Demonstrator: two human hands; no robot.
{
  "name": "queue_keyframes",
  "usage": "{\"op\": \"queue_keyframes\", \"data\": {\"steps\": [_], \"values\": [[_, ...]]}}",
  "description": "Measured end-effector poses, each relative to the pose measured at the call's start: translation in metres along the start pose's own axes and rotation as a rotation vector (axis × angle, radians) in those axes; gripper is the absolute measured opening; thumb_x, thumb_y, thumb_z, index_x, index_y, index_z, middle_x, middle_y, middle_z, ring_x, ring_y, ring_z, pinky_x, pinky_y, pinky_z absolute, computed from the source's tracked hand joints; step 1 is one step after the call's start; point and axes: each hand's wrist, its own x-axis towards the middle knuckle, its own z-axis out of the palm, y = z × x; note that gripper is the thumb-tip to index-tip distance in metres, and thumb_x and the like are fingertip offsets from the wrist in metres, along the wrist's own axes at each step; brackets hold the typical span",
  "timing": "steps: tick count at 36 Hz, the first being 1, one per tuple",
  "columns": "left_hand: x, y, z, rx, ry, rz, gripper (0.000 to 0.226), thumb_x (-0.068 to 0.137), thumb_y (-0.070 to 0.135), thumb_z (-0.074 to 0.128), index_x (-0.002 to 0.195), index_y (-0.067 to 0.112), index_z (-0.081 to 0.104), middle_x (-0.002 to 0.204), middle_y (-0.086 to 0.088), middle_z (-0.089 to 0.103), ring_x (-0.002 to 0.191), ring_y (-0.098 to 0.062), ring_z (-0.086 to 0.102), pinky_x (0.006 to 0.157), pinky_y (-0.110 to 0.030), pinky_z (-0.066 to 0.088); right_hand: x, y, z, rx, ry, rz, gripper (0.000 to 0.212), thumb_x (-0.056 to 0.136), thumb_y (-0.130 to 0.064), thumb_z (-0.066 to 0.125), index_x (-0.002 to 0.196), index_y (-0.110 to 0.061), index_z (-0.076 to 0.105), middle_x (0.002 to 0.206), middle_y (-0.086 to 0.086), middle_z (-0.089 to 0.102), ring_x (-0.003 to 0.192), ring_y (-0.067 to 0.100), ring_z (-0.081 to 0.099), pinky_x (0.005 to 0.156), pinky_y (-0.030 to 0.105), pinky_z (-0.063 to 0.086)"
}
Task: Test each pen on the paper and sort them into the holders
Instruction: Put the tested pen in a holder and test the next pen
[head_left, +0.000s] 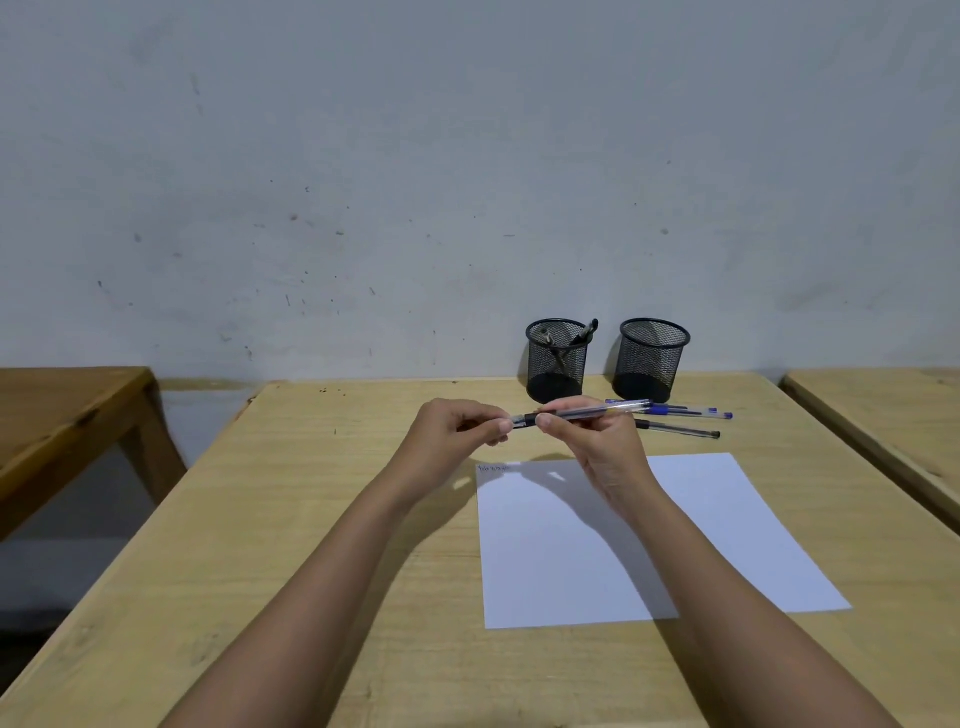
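My right hand holds a clear pen with a black grip, level above the table. My left hand pinches the pen's left end, where its cap is. A white sheet of paper lies under my right forearm, with small scribbles at its top left corner. Two black mesh holders stand at the back by the wall: the left holder has pens in it, the right holder looks empty. Loose pens with blue and black caps lie on the table in front of the right holder.
The light wooden table ends at a grey wall behind the holders. A darker wooden table stands to the left across a gap, and another table edge runs along the right.
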Motion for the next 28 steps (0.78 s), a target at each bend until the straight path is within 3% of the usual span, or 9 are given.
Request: {"op": "queue_keyframes", "data": {"steps": [8, 17, 21, 24, 28], "values": [[-0.003, 0.001, 0.007, 0.017, 0.010, 0.021, 0.015, 0.087, 0.015, 0.064, 0.093, 0.006, 0.074, 0.074, 0.001, 0.066, 0.069, 0.001, 0.060, 0.069, -0.009, 0.044, 0.003, -0.004, -0.004, -0.061, -0.039, -0.025, 0.012, 0.068, 0.001, 0.073, 0.075, -0.007, 0.068, 0.063, -0.006, 0.066, 0.065, 0.006, 0.059, 0.063, 0.016, 0.045], [-0.001, 0.006, 0.005, -0.002, 0.045, 0.062, 0.010, 0.083, 0.014, 0.068, 0.090, 0.011, 0.074, 0.075, 0.002, 0.066, 0.070, -0.002, 0.057, 0.066, -0.010, 0.041, 0.005, -0.033, -0.013, -0.112, -0.161, -0.009, 0.015, 0.069, -0.008, 0.072, 0.082, -0.004, 0.068, 0.070, 0.005, 0.066, 0.071, 0.013, 0.063, 0.071, 0.019, 0.052], [0.003, 0.004, -0.004, 0.033, 0.071, 0.040, 0.011, 0.082, 0.015, 0.070, 0.091, 0.013, 0.075, 0.079, 0.001, 0.068, 0.070, -0.001, 0.056, 0.064, -0.009, 0.039, 0.006, -0.042, -0.024, -0.074, -0.088, -0.020, 0.010, 0.063, -0.014, 0.074, 0.073, -0.012, 0.071, 0.067, 0.003, 0.068, 0.067, 0.013, 0.064, 0.067, 0.018, 0.051], [0.007, 0.004, -0.009, 0.037, 0.071, 0.033, 0.011, 0.081, 0.015, 0.071, 0.091, 0.014, 0.075, 0.089, -0.001, 0.073, 0.080, -0.004, 0.063, 0.071, -0.010, 0.046, 0.008, -0.043, -0.035, -0.185, -0.052, -0.024, 0.011, 0.064, -0.007, 0.078, 0.069, -0.014, 0.072, 0.068, 0.000, 0.069, 0.067, 0.012, 0.061, 0.066, 0.018, 0.050], [0.018, 0.010, -0.013, -0.008, 0.122, 0.042, 0.014, 0.080, 0.011, 0.071, 0.093, 0.011, 0.074, 0.089, 0.000, 0.073, 0.079, -0.001, 0.065, 0.070, -0.007, 0.044, 0.010, -0.040, -0.036, -0.361, -0.075, -0.003, 0.017, 0.064, 0.006, 0.078, 0.068, -0.008, 0.069, 0.064, -0.001, 0.068, 0.059, 0.007, 0.061, 0.062, 0.014, 0.050]]}}
